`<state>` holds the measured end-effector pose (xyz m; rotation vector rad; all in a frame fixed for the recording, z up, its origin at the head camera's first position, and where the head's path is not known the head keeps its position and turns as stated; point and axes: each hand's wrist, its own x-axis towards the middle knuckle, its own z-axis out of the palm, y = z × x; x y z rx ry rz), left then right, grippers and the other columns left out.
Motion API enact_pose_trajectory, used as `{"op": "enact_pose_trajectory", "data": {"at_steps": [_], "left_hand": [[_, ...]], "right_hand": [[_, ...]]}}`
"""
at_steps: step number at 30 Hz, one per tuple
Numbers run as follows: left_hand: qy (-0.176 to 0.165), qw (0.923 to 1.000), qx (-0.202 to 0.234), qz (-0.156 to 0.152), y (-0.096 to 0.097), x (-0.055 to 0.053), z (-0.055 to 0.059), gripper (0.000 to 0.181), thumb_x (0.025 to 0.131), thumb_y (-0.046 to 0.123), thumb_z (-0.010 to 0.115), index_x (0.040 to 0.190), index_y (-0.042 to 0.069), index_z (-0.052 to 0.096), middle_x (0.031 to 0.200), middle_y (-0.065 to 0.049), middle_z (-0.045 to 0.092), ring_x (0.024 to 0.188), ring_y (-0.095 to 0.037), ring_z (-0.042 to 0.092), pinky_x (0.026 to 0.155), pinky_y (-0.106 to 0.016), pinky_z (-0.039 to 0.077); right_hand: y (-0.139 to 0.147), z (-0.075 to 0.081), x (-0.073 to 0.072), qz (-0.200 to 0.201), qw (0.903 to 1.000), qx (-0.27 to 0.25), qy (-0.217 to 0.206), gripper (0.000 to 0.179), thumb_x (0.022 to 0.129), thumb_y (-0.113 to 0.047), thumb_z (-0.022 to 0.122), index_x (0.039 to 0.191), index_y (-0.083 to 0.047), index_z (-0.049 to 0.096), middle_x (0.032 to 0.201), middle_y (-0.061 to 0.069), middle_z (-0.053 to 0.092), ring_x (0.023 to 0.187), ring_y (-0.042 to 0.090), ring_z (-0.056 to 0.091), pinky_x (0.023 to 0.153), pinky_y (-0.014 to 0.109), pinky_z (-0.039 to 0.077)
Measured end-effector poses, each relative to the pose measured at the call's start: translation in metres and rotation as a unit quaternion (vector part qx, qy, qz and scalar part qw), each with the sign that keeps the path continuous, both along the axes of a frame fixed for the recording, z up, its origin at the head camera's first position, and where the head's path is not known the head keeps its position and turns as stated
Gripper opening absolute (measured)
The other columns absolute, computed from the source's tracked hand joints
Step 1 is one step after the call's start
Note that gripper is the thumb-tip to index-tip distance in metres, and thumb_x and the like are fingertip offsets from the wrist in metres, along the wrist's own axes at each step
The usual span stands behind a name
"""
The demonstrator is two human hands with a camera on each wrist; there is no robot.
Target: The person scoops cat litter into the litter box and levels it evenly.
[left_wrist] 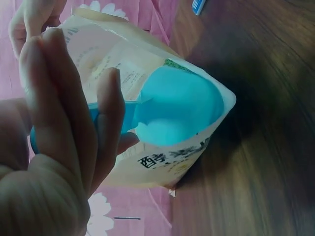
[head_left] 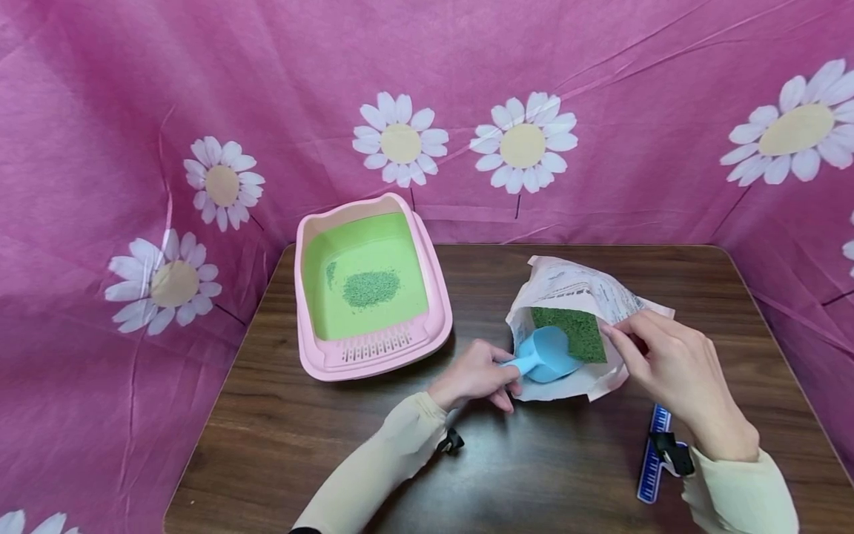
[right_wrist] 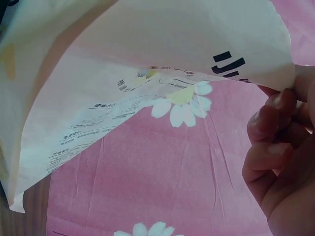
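My left hand (head_left: 477, 373) grips the handle of a light blue scoop (head_left: 548, 354), whose bowl lies inside the mouth of a white paper bag (head_left: 534, 289). Dark green pellets (head_left: 579, 334) fill part of the bag behind the scoop. In the left wrist view the scoop's rounded bowl (left_wrist: 179, 105) covers most of the opening. With thumb and fingertips my right hand (head_left: 677, 360) pinches the right edge of the bag's mouth. Black print shows on the paper bag (right_wrist: 182, 54) in the right wrist view. How full the scoop is stays hidden.
A pink litter box (head_left: 437, 311) with a green inside stands at the back left, holding a patch of green pellets (head_left: 371, 288). Under my right wrist lies a blue and white bag clip (head_left: 652, 456). A pink flowered cloth (head_left: 460, 59) hangs behind the wooden table (head_left: 267, 430).
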<state>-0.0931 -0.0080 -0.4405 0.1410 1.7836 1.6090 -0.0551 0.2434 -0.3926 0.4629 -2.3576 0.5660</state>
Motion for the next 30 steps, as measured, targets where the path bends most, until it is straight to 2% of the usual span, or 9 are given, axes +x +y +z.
{"op": "enact_pose_trajectory", "data": {"at_steps": [4,10,15,20,25,30], "left_hand": [[-0.007,0.9999,0.009,-0.002,0.005,-0.002,-0.003,0.027,0.09,0.002,0.053,0.111,-0.01,0.064,0.079,-0.029,0.069,0.043,-0.013,0.061,0.049,-0.027,0.058],[-0.033,0.9989,0.029,0.012,0.009,-0.002,-0.01,0.026,0.09,0.0,0.051,0.112,-0.009,0.063,0.073,-0.02,0.069,0.044,-0.015,0.062,0.051,-0.029,0.059],[-0.054,0.9974,0.044,0.017,0.012,-0.001,-0.013,0.028,0.091,-0.001,0.05,0.115,-0.009,0.06,0.072,-0.014,0.067,0.046,-0.014,0.062,0.053,-0.029,0.06],[-0.057,0.9971,0.047,0.02,0.016,0.0,-0.015,0.028,0.092,0.0,0.051,0.118,-0.009,0.059,0.071,-0.013,0.067,0.045,-0.013,0.061,0.052,-0.029,0.059],[-0.057,0.9968,0.05,0.027,0.021,0.0,-0.016,0.03,0.092,0.0,0.051,0.12,-0.009,0.057,0.071,-0.013,0.067,0.045,-0.013,0.061,0.051,-0.028,0.059],[-0.056,0.9963,0.052,0.04,0.026,0.001,-0.017,0.037,0.092,-0.001,0.051,0.127,-0.011,0.052,0.078,-0.023,0.07,0.045,-0.014,0.061,0.051,-0.029,0.059]], "right_hand": [[-0.001,0.0,0.0,0.003,1.0,-0.001,0.003,0.018,0.084,-0.024,0.069,0.069,-0.019,0.062,0.06,-0.009,0.05,0.052,-0.002,0.034,0.044,0.021,0.029],[-0.001,0.0,0.0,0.002,1.0,0.004,-0.001,0.015,0.081,-0.021,0.07,0.069,-0.019,0.062,0.06,-0.009,0.05,0.052,-0.002,0.034,0.044,0.021,0.029],[0.0,-0.001,0.0,0.005,1.0,0.002,0.003,0.015,0.084,-0.024,0.068,0.07,-0.018,0.063,0.06,-0.009,0.05,0.052,-0.001,0.035,0.043,0.021,0.029],[0.0,-0.002,-0.001,0.009,0.9999,0.001,0.008,0.02,0.087,-0.029,0.065,0.072,-0.017,0.065,0.061,-0.009,0.053,0.052,-0.001,0.037,0.044,0.022,0.03],[0.0,-0.003,0.0,0.014,0.9999,0.002,0.007,0.017,0.086,-0.027,0.066,0.073,-0.017,0.065,0.062,-0.009,0.052,0.053,-0.002,0.036,0.044,0.021,0.031],[-0.001,-0.001,0.0,0.017,0.9998,0.009,0.0,0.014,0.084,-0.024,0.066,0.073,-0.016,0.065,0.062,-0.01,0.05,0.053,-0.002,0.036,0.043,0.021,0.03]]}}
